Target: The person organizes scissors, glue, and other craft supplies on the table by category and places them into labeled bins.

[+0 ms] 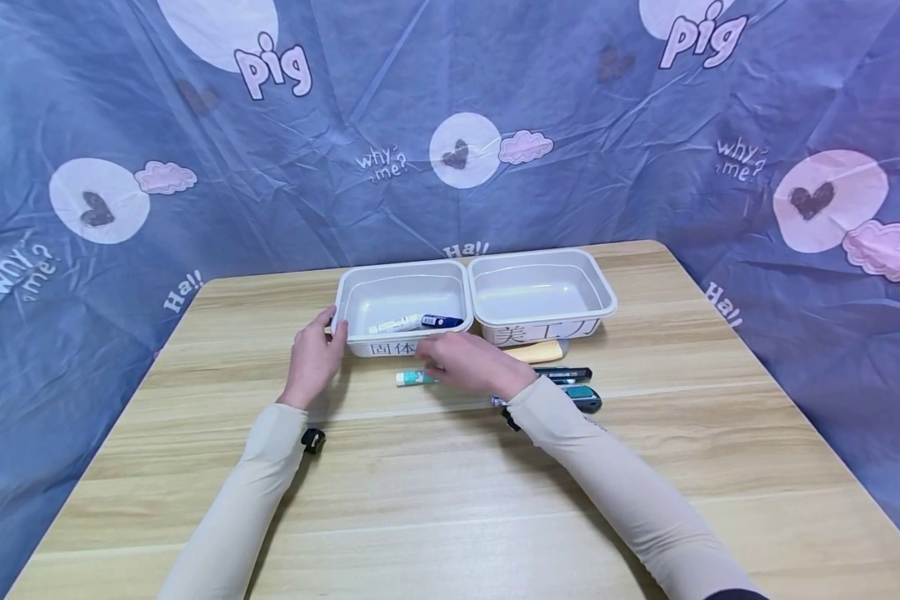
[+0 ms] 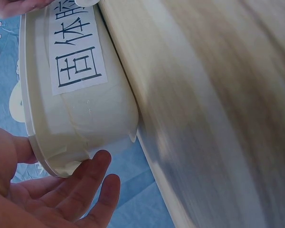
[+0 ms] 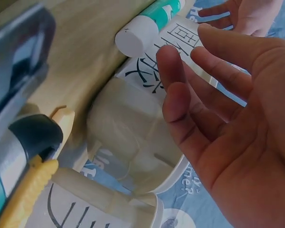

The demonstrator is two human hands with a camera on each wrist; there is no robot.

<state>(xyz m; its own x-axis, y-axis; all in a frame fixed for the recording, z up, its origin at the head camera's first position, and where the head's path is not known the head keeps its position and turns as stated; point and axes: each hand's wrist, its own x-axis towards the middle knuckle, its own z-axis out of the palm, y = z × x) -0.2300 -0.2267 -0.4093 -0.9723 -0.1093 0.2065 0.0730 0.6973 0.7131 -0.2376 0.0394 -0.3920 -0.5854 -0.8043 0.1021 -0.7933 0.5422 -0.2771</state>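
Observation:
My left hand (image 1: 317, 350) rests with straight fingers against the left front corner of a white plastic bin (image 1: 405, 268); the left wrist view shows the left hand (image 2: 76, 194) open beside the bin (image 2: 85, 123), which carries a paper label. A glue stick with a blue cap (image 1: 417, 322) lies inside this bin. My right hand (image 1: 461, 360) hovers with relaxed fingers over a teal-labelled glue stick (image 1: 411, 378) on the table in front of the bin. In the right wrist view the right hand (image 3: 218, 109) holds nothing, and the glue stick (image 3: 147, 26) lies beyond its fingertips.
A second white bin (image 1: 542, 260) stands to the right, touching the first. In front of it lie a yellow utility knife (image 1: 534, 352), a black one (image 1: 566, 373) and a teal one (image 1: 587, 398). The wooden table (image 1: 450, 500) is backed by a blue printed cloth.

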